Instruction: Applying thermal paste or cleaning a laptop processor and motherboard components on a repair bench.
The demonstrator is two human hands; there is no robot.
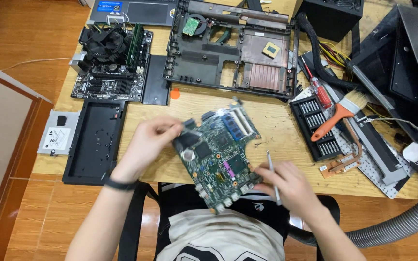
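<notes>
Your left hand (153,137) pinches the board (221,154)'s edge; your right hand (286,186), gripping a tool (273,176), steadies it. Light, stiff, probably fragile: hold edges.

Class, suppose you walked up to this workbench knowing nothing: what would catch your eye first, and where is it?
First, the green circuit board held tilted over the table's near edge, the left hand gripping its upper left corner and the right hand, holding a thin metal tool, at its lower right. Next, the orange-handled brush lying on the screwdriver bit case to the right. Behind the board lies an emptied laptop shell.
</notes>
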